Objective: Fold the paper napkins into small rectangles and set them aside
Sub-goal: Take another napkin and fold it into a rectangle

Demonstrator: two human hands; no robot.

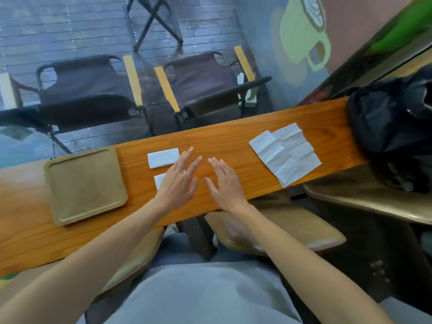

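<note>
Both hands, left (178, 181) and right (224, 183), lie spread and empty mid-frame on a counter (233, 136). Folded napkins (163, 157) sit left of them; unfolded napkins (286, 153) lie right.

My left hand (178, 177) covers most of the nearer folded napkin (160, 180), so I see only its left end. The black bag (392, 127) runs off the right edge of the view. The desk (233, 141) is cut off at the left edge. Whether my palms touch the wood, I cannot tell.
</note>
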